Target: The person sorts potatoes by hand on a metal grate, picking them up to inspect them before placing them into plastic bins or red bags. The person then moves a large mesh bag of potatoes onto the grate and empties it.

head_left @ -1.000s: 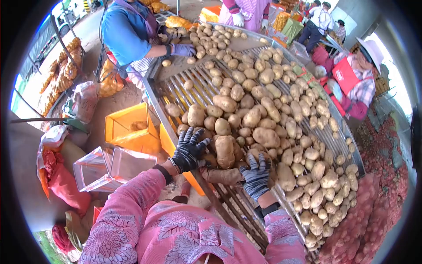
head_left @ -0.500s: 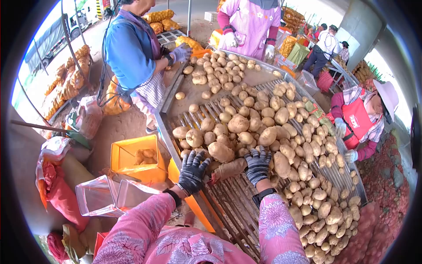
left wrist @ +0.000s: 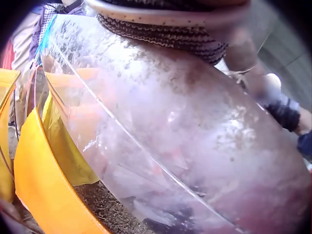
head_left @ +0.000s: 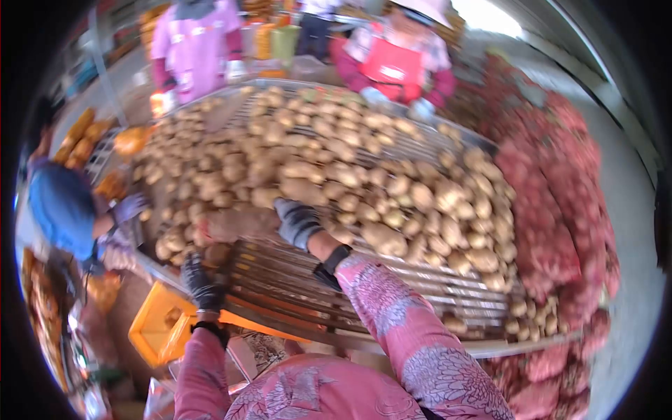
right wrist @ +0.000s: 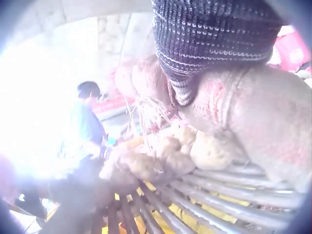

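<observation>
In the head view my right hand [head_left: 297, 222], in a dark striped glove, holds the end of a cloth-wrapped roll [head_left: 241, 224] lying against the potatoes [head_left: 301, 171]. The right wrist view shows the gloved hand [right wrist: 214, 44] over the tied cloth roll [right wrist: 268, 114], a gloved digit tucked against it. My left hand [head_left: 201, 283] is at the left edge of the slatted metal rack [head_left: 294, 287], its fingers extended toward the near potatoes. Only the knitted glove [left wrist: 161, 34] shows in the left wrist view, above a clear plastic sheet [left wrist: 195, 122]; its fingers are hidden there.
An orange bin [head_left: 157, 322] stands beside the rack's near left corner. Red mesh sacks [head_left: 553, 189] are piled at the right. A person in blue [head_left: 59, 206] works at the left; others in a pink apron [head_left: 192, 49] and a red apron [head_left: 395, 66] stand across.
The head view has swung right and is blurred. More bare slats show in front of the potatoes. My hands are farther apart, the left near the rack edge.
</observation>
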`<state>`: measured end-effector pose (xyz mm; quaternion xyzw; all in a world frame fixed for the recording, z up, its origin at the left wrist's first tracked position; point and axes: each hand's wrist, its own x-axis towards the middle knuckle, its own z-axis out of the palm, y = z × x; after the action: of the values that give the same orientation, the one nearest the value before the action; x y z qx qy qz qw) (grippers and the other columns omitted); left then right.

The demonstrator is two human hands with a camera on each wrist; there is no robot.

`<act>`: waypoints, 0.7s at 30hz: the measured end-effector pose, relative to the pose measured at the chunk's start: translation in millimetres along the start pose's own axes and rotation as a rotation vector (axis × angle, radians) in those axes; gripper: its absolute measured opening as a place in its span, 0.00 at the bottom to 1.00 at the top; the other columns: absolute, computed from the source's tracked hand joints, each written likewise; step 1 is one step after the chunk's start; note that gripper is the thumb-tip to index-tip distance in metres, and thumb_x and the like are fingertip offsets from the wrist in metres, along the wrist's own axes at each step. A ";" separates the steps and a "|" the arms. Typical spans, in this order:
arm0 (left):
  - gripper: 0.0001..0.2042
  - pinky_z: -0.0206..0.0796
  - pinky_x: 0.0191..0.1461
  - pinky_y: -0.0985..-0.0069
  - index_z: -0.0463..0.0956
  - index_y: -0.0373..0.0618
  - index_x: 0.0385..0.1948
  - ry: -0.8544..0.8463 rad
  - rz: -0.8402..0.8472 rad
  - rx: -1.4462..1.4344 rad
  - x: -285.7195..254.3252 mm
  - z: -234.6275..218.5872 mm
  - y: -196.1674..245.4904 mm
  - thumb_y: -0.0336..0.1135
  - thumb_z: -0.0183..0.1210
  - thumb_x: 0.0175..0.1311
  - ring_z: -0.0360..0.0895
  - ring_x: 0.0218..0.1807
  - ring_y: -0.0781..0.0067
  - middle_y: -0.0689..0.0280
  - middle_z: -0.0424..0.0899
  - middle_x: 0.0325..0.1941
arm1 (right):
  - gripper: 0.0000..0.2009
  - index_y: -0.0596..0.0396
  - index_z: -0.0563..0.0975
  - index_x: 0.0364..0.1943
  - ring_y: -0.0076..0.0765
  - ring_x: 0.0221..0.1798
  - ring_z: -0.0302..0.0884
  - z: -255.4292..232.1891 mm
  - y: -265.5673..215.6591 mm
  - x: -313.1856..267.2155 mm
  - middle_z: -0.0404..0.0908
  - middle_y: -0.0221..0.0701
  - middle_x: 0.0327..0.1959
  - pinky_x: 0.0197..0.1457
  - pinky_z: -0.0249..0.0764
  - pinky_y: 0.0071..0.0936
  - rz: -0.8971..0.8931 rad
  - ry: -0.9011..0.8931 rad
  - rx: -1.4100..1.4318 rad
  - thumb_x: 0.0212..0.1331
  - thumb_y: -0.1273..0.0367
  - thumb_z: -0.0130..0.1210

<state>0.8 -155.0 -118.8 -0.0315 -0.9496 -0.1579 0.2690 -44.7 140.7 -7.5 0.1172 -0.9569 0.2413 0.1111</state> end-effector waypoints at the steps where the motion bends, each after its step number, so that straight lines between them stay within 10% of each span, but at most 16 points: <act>1: 0.38 0.47 0.67 0.56 0.64 0.38 0.56 0.014 0.052 -0.010 0.0 6.8 -9.8 0.49 0.63 0.42 0.61 0.62 0.48 0.49 0.68 0.59 | 0.16 0.55 0.70 0.37 0.54 0.38 0.77 -22.8 7.1 -17.5 0.78 0.45 0.31 0.39 0.72 0.45 0.068 0.044 -0.002 0.42 0.68 0.58; 6: 0.31 0.42 0.71 0.61 0.61 0.43 0.60 -0.163 0.018 0.226 6.5 -7.6 -2.5 0.39 0.57 0.50 0.57 0.66 0.53 0.51 0.64 0.63 | 0.34 0.55 0.61 0.56 0.54 0.39 0.77 -126.4 85.3 -142.8 0.78 0.49 0.34 0.43 0.73 0.43 0.395 0.298 0.153 0.45 0.55 0.60; 11: 0.29 0.45 0.69 0.60 0.62 0.43 0.58 -0.189 -0.065 0.314 -8.9 4.8 -11.1 0.40 0.57 0.52 0.56 0.66 0.50 0.49 0.62 0.63 | 0.28 0.55 0.70 0.47 0.51 0.39 0.77 -223.0 212.6 -352.3 0.79 0.46 0.36 0.42 0.73 0.41 0.903 0.611 -0.182 0.48 0.50 0.59; 15: 0.32 0.45 0.70 0.61 0.62 0.44 0.59 -0.208 -0.070 0.258 -19.8 -1.8 7.9 0.41 0.58 0.48 0.52 0.68 0.51 0.51 0.60 0.65 | 0.35 0.57 0.60 0.60 0.56 0.52 0.72 -250.7 273.8 -469.1 0.73 0.57 0.47 0.51 0.68 0.44 1.280 0.468 -0.382 0.53 0.50 0.54; 21: 0.34 0.45 0.69 0.61 0.62 0.46 0.59 -0.227 -0.122 0.195 -16.5 -10.0 32.4 0.41 0.59 0.44 0.55 0.67 0.52 0.51 0.63 0.63 | 0.36 0.59 0.52 0.64 0.59 0.50 0.72 -244.7 270.6 -399.9 0.73 0.55 0.49 0.52 0.69 0.44 1.227 0.432 -0.425 0.55 0.56 0.54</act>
<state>24.6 -127.0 -110.2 0.0347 -0.9849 -0.0762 0.1515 297.3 560.1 -22.9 -0.5216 -0.8331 0.0853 0.1631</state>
